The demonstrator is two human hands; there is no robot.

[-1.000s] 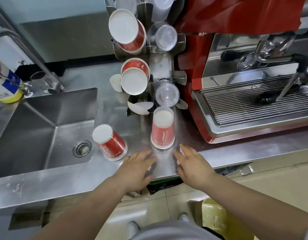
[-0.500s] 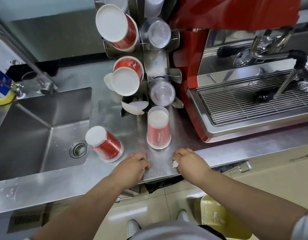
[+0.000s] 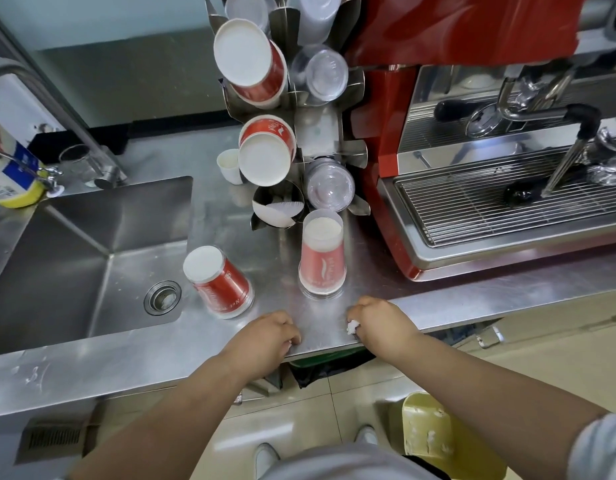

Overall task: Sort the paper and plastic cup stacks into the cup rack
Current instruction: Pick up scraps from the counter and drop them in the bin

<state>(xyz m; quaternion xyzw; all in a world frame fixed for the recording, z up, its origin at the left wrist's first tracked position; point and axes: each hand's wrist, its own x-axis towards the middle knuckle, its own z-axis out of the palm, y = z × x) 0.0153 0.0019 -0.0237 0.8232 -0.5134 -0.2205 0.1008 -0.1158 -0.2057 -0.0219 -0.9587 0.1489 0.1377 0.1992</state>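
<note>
Head view, nearest zone: the left hand [image 3: 265, 336] and the right hand [image 3: 376, 320] rest on the front edge of the brushed stainless-steel counter [image 3: 126, 362], both with fingers curled under into loose fists. The left hand holds nothing visible. A small crumpled white scrap [image 3: 351, 327] shows at the right hand's fingers; whether it is clamped cannot be told.

Just beyond the hands, two stacks stand upside down on the counter. The centre stack [image 3: 322, 261] is upright: a red paper cup with a white base, sheathed in a clear plastic cup. The left stack [image 3: 218, 282], red paper with a white base, tilts toward the sink [image 3: 74, 258], a rectangular steel basin with a round drain.

Further back stands the cup rack [image 3: 320, 140], folded sheet metal with tubular slots. Its left column carries red paper cup stacks [image 3: 266, 150], white circular bases facing outward; the lowest left slot [image 3: 277, 209] holds only a white fluted paper piece. The right column carries clear ribbed plastic cup stacks [image 3: 329, 185]. A small white cup [image 3: 228, 166] sits beside the rack.

To the right is a glossy red espresso machine [image 3: 473, 150] with a wire drip grille.
</note>
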